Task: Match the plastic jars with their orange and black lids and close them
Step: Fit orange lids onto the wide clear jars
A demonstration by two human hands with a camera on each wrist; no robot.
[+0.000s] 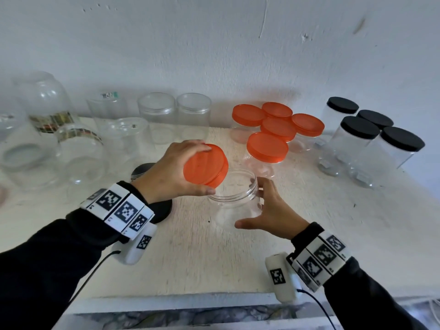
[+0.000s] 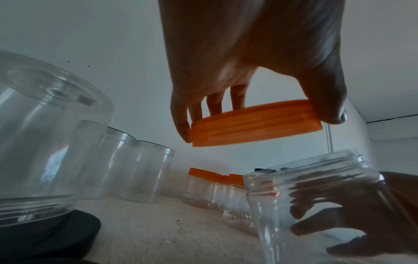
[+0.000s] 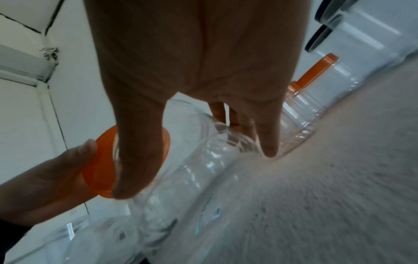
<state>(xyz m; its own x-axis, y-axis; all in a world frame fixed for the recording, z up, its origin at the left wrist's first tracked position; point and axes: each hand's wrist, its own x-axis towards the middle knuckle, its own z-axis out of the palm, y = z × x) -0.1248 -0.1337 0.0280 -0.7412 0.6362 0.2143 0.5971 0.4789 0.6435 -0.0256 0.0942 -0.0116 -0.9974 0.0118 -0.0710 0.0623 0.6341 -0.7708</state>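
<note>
My left hand (image 1: 181, 170) grips an orange lid (image 1: 206, 165) by its rim, tilted, just above and left of an open clear plastic jar (image 1: 234, 198). The same lid (image 2: 255, 123) hangs over the jar's threaded mouth (image 2: 316, 171) in the left wrist view. My right hand (image 1: 266, 210) wraps the jar from the right, thumb in front and fingers behind, on the white table (image 1: 309, 234). In the right wrist view the thumb and fingers (image 3: 267, 139) straddle the jar (image 3: 199, 160), with the orange lid (image 3: 99, 160) beyond it.
Several jars closed with orange lids (image 1: 273, 129) stand at the back centre, and several with black lids (image 1: 371, 129) at the back right. Open clear jars (image 1: 173, 115) crowd the back left. A loose black lid (image 1: 159, 210) lies under my left wrist.
</note>
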